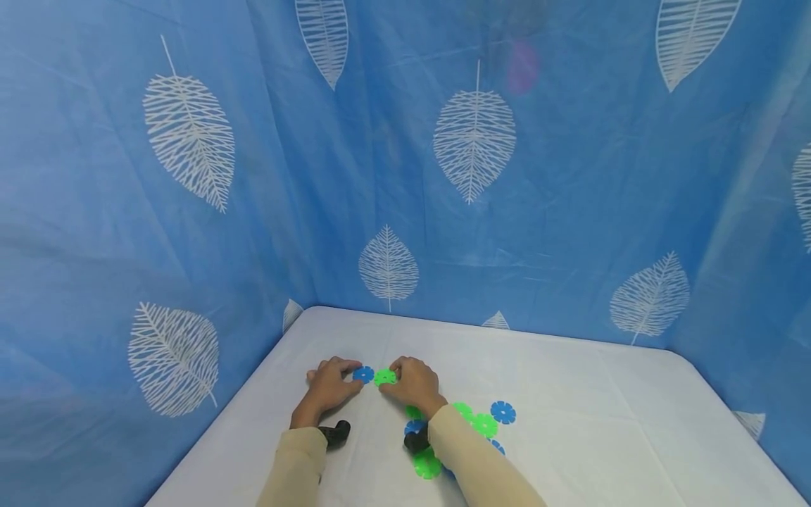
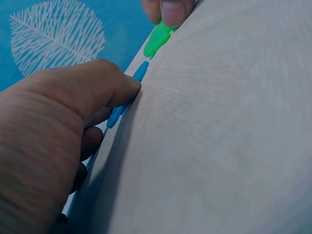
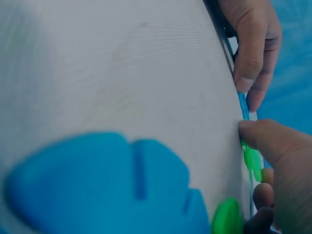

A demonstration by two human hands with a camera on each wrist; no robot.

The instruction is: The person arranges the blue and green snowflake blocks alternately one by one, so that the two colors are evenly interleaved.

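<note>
The blue disc (image 1: 363, 374) is thin and flat, its round rim cut by narrow notches; the bright green disc (image 1: 384, 377) just beside it has the same notched shape. Both are over the left part of the white worktop (image 1: 602, 422); whether they touch it is unclear. The left hand (image 1: 329, 386) pinches the blue one between thumb and fingers, the right hand (image 1: 415, 384) the green. More blue and green discs (image 1: 503, 412) lie around the right sleeve (image 1: 478, 458).
</note>
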